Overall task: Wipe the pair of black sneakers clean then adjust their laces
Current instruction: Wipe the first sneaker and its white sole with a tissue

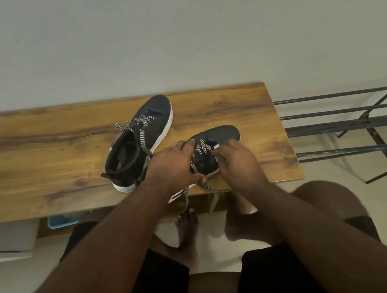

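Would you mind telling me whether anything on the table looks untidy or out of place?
Mostly the laces. The far sneaker has its zigzag laces loose and untied, trailing across its opening. The near sneaker, worked by the left hand and right hand, has a lace end hanging over the table edge.
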